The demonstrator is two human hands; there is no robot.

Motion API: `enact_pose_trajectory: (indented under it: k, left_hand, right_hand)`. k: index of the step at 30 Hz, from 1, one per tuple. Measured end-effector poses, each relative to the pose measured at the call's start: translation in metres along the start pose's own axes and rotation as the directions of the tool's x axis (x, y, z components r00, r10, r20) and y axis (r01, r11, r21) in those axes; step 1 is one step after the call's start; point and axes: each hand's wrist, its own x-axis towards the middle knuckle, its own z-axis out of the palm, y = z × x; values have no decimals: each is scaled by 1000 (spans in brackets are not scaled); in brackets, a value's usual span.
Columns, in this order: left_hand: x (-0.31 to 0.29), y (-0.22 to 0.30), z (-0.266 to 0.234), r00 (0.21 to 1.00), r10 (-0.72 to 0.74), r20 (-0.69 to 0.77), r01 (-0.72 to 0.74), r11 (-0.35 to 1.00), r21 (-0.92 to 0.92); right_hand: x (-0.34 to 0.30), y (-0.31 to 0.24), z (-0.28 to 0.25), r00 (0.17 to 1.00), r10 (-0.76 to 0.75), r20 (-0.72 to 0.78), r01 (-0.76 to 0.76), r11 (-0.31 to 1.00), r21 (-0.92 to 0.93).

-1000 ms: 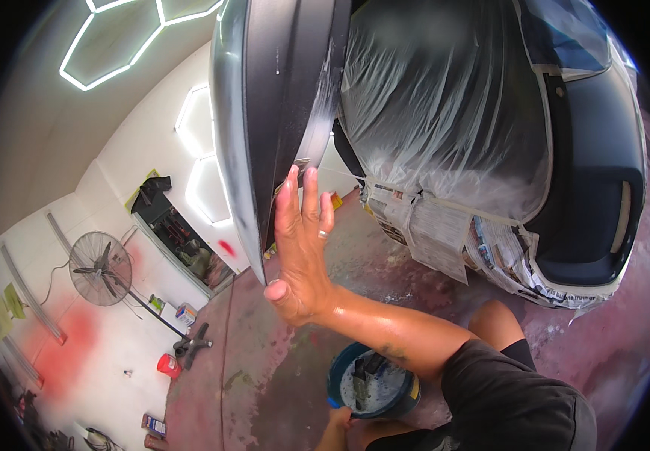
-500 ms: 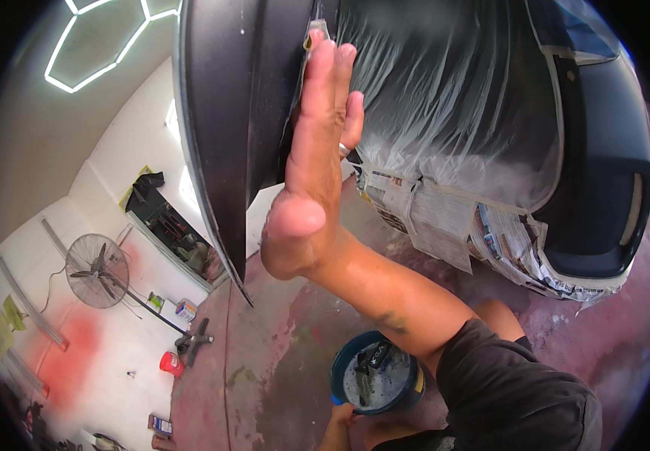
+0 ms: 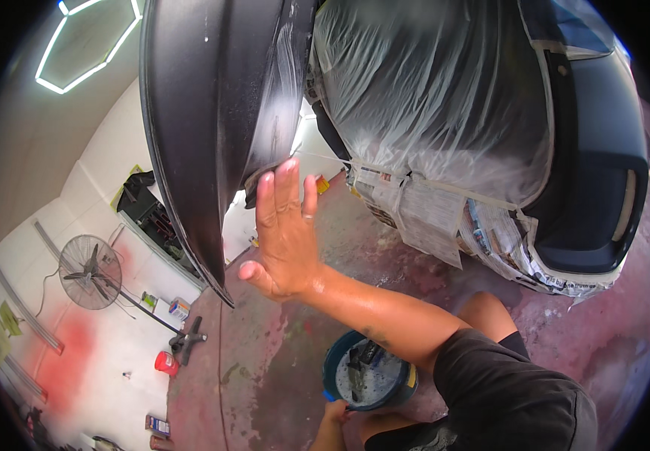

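Dark curved panel [image 3: 197,143] hangs in the upper middle, its top cut off by the frame edge; lower end narrows to a point over the floor [image 3: 265,368]. Whitish smear [image 3: 278,98] along its right side.

Right hand [image 3: 287,248] raised at the panel's lower right edge, back of the hand toward the camera. Fingers straight and slightly spread, thumb well out to the left. Three fingers clear; another not made out. Fingertips overlap a small dark piece [image 3: 252,189] at the edge: part of the panel or a separate pad, cannot tell. Contact likewise unclear.

Left hand [image 3: 336,411] low, at the near rim of a teal bucket [image 3: 330,368]. Fingers mostly hidden; whether they pinch the rim, cannot tell. Forearm runs out of frame at the bottom. In the bucket: suds [image 3: 386,382], dark object [image 3: 356,376] half sunk, kind uncertain.

Right: vehicle [image 3: 599,173], top cut off, front largely behind cloudy plastic film [image 3: 430,105] and newspaper [image 3: 426,218].
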Motion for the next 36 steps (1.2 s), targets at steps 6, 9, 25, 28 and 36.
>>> enact_pose_trajectory:
  k: [6, 9, 25, 28, 36]
  left_hand:
    - [-7, 4, -13, 1000, -23, -8, 24, 995, 97]
    - [-13, 14, 2, 1000, -11, -20, 14, 994, 113]
    - [3, 0, -11, 1000, 8, 15, -8, 999, 33]
    - [-1, 3, -6, 1000, -8, -2, 8, 995, 96]
    - [-10, -4, -11, 998, -24, -62, 32, 991, 133]
  right_hand:
    - [75, -5, -13, 979, -76, -187, 77, 997, 1]
    - [31, 4, -11, 994, -46, -97, 48, 999, 15]
    - [65, -16, -8, 983, -27, -184, 48, 992, 113]
    - [52, -15, -3, 984, -30, -178, 33, 999, 19]
    - [100, -4, -24, 972, -61, -225, 69, 997, 29]
